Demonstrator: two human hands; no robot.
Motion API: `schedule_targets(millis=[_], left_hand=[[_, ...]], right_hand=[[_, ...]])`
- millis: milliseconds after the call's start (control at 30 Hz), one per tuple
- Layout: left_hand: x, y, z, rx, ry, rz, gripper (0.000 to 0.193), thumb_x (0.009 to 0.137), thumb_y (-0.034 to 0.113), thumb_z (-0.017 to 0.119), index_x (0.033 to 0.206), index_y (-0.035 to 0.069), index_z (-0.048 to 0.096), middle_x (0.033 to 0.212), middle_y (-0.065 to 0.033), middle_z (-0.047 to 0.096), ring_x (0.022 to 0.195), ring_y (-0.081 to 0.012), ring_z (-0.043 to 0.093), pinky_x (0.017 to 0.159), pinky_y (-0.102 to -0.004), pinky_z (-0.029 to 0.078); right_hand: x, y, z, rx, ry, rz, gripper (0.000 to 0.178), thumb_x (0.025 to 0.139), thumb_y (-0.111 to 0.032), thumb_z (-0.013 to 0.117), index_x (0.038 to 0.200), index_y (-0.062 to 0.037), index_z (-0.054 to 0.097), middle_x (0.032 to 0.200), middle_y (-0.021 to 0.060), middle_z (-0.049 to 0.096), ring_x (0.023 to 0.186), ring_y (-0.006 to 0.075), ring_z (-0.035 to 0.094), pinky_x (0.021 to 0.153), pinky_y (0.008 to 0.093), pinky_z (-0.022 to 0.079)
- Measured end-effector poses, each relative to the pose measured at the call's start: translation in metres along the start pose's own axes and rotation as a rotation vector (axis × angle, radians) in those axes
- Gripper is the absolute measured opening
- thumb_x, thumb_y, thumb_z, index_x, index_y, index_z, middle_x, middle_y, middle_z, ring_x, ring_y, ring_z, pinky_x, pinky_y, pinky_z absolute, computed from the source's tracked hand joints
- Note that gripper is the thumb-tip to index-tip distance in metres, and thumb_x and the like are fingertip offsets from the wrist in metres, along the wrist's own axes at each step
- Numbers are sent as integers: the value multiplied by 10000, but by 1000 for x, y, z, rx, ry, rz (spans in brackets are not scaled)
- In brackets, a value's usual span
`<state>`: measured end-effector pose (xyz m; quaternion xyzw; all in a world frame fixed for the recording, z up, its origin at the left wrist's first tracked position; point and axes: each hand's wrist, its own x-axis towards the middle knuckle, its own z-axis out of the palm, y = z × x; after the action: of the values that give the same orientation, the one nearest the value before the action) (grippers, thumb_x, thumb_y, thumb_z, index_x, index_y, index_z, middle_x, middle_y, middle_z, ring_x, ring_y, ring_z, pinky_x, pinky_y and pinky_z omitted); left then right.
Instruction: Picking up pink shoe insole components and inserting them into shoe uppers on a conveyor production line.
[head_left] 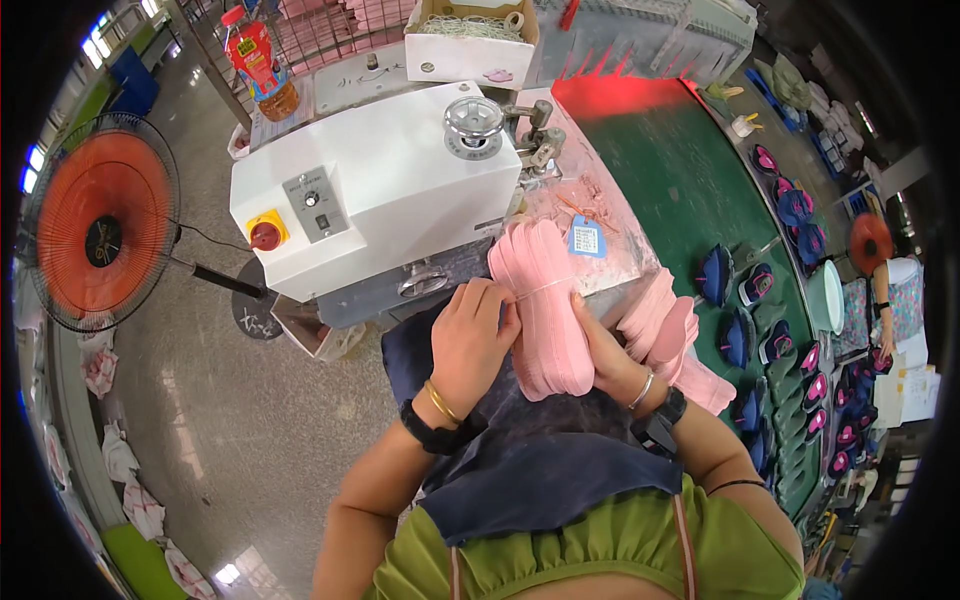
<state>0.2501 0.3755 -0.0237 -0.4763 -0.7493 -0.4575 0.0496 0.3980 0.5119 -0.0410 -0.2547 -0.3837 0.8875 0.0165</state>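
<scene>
A bundle of pink insoles [552, 345] stands in front of me over my dark apron, with a thin pale band [545, 290] around its upper middle. My left hand [472, 335] is at the left edge of the bundle, its fingers curled and pinching at the band. On the other side my right hand [612, 355] grips the bundle, thumb up along its edge; its other fingers are mostly hidden behind. More pink insoles [665, 325] lie loosely stacked to the right. A blue tag [587, 237] lies on the pink-dusted worktop beyond the bundle.
A white machine [375, 185] with a handwheel stands just ahead to the left. Behind it are a white box of pale bands [470, 55] and a red-capped bottle [258, 65]. A green conveyor [650, 150] carrying dark shoes runs along the right; another person's arm [884, 305] reaches beyond it. An orange fan [100, 220] stands left.
</scene>
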Motion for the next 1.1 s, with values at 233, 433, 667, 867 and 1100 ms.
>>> schedule_targets(millis=[233, 433, 667, 867, 1100], left_hand=[[-17, -14, -4, -883, -237, -639, 62, 931, 20, 616, 965, 25, 565, 784, 25, 568, 685, -35, 519, 593, -202, 420], [-6, -15, -15, -128, -447, -75, 111, 976, 132, 620, 1010, 27, 632, 800, 21, 577, 752, -62, 521, 660, -240, 442], [43, 13, 25, -971, -326, -592, 253, 1035, 205, 538, 966, -15, 643, 684, 50, 508, 629, -64, 455, 603, -240, 398], [113, 52, 79, -1042, -264, -882, 226, 1021, 196, 571, 937, 3, 653, 612, 106, 376, 486, -22, 316, 452, -209, 214], [305, 55, 78, -253, 110, -160, 235, 919, 230, 649, 1001, 36, 753, 898, -44, 757, 782, -122, 653, 724, -321, 521]], right_hand=[[-7, 6, -6, 136, -50, -44, 657, 1065, -512, 350, 1475, 1, 361, 1371, 164, 555, 1224, 229, 585, 1061, 380, 468], [3, -12, -36, 51, -73, -8, 639, 1061, -499, 384, 1469, -7, 377, 1351, 149, 570, 1191, 224, 602, 1026, 374, 489], [15, -17, -97, -592, 22, 49, 747, 993, -537, 541, 1469, 19, 397, 1345, 151, 567, 1180, 188, 565, 1011, 328, 457], [-38, -71, -137, -104, -70, 246, 678, 1045, -474, 465, 1492, 26, 367, 1400, 139, 542, 1234, 206, 555, 1066, 327, 435], [-81, -118, -206, -69, -104, -70, 646, 1065, -487, 371, 1493, -4, 368, 1447, 138, 507, 1285, 229, 535, 1090, 377, 441]])
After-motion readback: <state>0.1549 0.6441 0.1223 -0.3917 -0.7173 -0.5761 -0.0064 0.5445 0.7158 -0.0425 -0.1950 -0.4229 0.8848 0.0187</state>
